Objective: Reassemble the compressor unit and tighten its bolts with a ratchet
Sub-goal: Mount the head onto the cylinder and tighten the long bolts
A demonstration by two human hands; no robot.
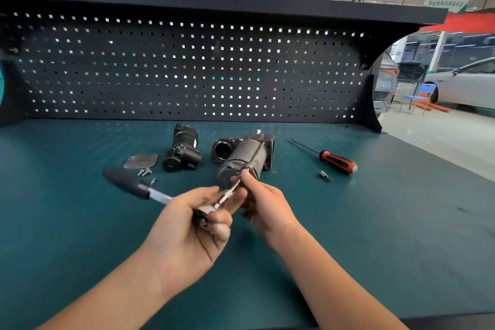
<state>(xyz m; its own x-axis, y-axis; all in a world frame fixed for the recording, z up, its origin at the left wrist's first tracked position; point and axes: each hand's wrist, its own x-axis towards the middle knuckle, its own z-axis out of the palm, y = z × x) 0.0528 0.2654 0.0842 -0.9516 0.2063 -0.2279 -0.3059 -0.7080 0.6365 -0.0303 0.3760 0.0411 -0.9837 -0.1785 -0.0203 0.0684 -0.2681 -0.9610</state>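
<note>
So the compressor unit [242, 155] was lying on its side on the desk [375, 222], roughly mid-width and closer to the back edge than the front, with its round end face pointing at the person. The left hand [187, 225] had its fingers curled round the head of the ratchet [134, 186], and the black handle stuck out toward the left edge, up off the surface. A thin extension bar [228, 194] ran from the ratchet head up to a bolt spot on the unit's near face. The right hand [265, 203] was pinching the far end of that bar between thumb and forefinger, right up against the unit.

Other stuff on there: a ring-shaped housing piece [222, 150] touching the unit's left side, a black part [182, 153] further left, then a flat metal plate [141, 161] with a couple of loose bolts [144, 172] just in front of it. Toward the right edge sat a red-and-black screwdriver [334, 161] with a small bit [324, 176] near its handle. A pegboard [187, 67] ran along the back edge.
</note>
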